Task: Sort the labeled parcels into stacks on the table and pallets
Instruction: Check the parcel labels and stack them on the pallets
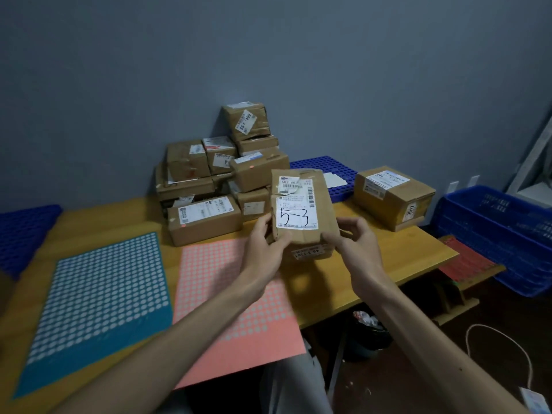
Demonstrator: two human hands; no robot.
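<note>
Parcel (301,210) marked "5-3" held tilted above table (373,273), left hand (265,246) and right hand (355,246) fingers gripping its lower corners.

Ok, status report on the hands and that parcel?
Both hands, left and right, gripping parcel marked 5-3, above table. Stack behind. Nothing in the way.

Teal dotted sheet (92,309) near counter's left front edge, pink dotted sheet (227,297) just beside; blue crate (501,234) off right edge.

Parcel pile (218,174) blocks the back — mats (98,309) bare.
</note>
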